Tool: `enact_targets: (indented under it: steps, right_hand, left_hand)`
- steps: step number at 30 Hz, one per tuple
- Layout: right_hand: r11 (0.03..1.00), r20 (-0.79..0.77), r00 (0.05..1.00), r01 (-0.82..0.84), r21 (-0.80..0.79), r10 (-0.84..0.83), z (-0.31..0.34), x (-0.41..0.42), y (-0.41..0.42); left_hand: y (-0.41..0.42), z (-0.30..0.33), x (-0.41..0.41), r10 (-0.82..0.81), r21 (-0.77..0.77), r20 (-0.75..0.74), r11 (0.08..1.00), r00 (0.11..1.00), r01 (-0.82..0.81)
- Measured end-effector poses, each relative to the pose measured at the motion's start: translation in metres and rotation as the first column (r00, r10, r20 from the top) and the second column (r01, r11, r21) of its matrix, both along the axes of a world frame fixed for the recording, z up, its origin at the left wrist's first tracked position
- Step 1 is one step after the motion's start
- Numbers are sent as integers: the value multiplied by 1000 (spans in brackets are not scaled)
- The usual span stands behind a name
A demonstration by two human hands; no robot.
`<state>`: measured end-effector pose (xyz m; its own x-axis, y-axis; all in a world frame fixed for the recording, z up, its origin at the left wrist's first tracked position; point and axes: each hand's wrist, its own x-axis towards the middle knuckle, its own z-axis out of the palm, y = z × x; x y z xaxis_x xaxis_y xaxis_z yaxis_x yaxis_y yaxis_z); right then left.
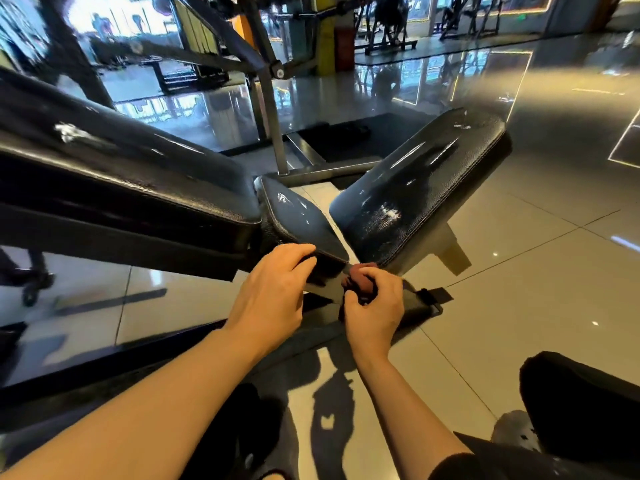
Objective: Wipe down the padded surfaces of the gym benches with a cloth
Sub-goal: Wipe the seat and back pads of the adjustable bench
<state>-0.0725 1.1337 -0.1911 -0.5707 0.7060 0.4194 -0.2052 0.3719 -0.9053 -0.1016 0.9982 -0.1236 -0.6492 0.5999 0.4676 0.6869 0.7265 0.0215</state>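
Right hand point(375, 306) is bunched tight round a dark red cloth point(360, 284), wadded up just below the near tip of the small seat pad point(301, 220). Left hand point(273, 289) has its fingers curled over that same near edge, gripping it. The cloth is not on any padding at this moment; it sits by the metal frame under the pad's nose.

How far along? Hard to call. The right-hand pad point(422, 181) and the small seat pad both gleam, with streaks that could be damp or just window glare. The long pad point(114, 168) at left shows a pale smudge toward its far end, so I'd judge that one wants attention yet.

Room to work: there's a narrow wedge between the seat pad and the right-hand pad, tight for a fist. The upright post point(273, 126) stands at the far end of the seat pad. To the right, the tiled floor point(540, 271) lies open.
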Motion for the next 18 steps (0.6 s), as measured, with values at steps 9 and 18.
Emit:
enact_targets:
  steps: [9,18]
  right_hand:
    - [980,-77,991,-97,177,112,1,-19,-38]
    - [966,-110,987,-85,245,114,8,-25,-41]
  left_hand:
    - [-40,-5,16,141,-17,56,990,988,-140]
    - [-40,-7,13,153,-45,108,988,982,-148]
